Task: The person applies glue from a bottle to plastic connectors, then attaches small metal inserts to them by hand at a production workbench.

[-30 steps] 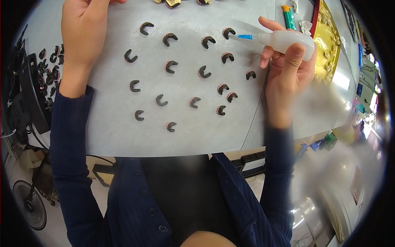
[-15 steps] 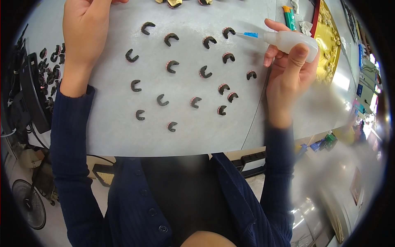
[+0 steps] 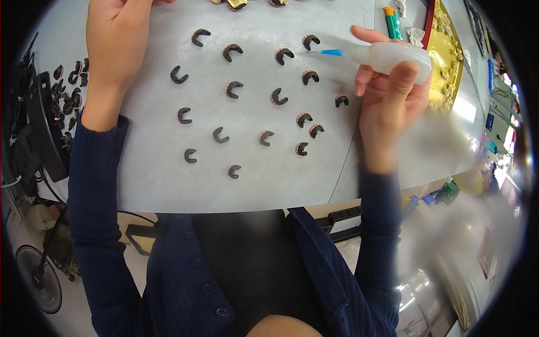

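Head view: from where I stand, the left hand [image 3: 117, 39] reaches forward over the surface [image 3: 281, 188], fingers mostly cut off, so I can't tell its grip. Dark curved pieces [image 3: 233, 90] lie scattered between the hands. The right hand [image 3: 393, 90] grips a white bottle [image 3: 400, 59] sideways, thumb across it, blue tip [image 3: 331, 53] pointing left near one piece.

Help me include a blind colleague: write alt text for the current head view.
A person's right hand holds a blue-tipped white bottle near dark C-shaped pieces scattered on a grey table. The left hand is partly cropped above.
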Demonstrator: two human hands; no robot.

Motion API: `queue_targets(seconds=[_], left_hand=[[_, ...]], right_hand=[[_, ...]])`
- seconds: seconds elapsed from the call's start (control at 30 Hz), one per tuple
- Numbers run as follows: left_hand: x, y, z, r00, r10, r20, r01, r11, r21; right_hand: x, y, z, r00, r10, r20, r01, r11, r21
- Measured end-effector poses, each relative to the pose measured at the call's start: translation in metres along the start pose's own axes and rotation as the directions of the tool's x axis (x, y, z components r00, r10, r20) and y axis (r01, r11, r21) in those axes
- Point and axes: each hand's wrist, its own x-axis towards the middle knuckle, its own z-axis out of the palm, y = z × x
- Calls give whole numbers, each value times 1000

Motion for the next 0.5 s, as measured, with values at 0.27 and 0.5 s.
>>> queue_targets(seconds=[0.27, 0.5], left_hand=[[0, -1, 1, 1000, 6, -3, -6, 1000, 9], [0, 0, 1, 1000, 5, 3, -5, 1000, 4]], right_hand=[[0, -1, 6, 987, -18, 159, 15, 1000, 20], [0, 0, 8, 984, -28, 173, 25, 1000, 18]])
